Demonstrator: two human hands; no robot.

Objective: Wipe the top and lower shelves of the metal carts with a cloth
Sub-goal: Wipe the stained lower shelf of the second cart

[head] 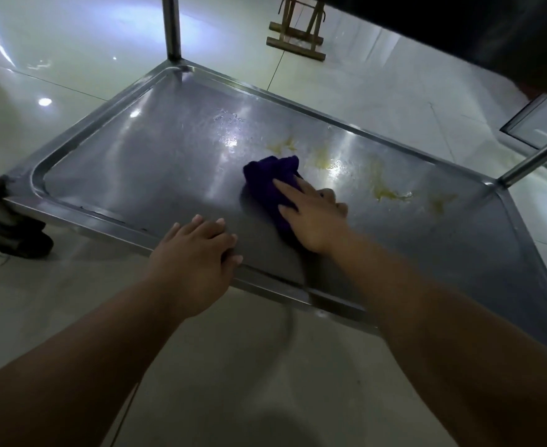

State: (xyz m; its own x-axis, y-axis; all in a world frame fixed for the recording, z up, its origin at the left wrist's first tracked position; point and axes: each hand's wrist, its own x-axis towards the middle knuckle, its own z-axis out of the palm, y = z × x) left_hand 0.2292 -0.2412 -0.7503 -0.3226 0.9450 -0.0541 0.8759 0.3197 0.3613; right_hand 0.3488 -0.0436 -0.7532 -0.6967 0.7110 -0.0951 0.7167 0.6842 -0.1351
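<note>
The cart's lower metal shelf (pixel 143 162) fills the middle of the view, a shallow steel tray with a raised rim. A purple cloth (pixel 267 180) lies bunched near its centre, and my right hand (pixel 314 217) presses flat on the cloth's near part. Yellowish smears (pixel 385 185) streak the shelf to the right of the cloth, with wet droplets behind it. My left hand (pixel 194 253) rests on the shelf's near rim, fingers curled over the edge, holding nothing else.
Upright cart posts rise at the far corner (pixel 172 27) and the right corner (pixel 536 156). The dark underside of the upper shelf (pixel 491 27) overhangs top right. A wooden stand (pixel 298 33) sits on the glossy tile floor behind. A caster and dark shape (pixel 11 233) are at left.
</note>
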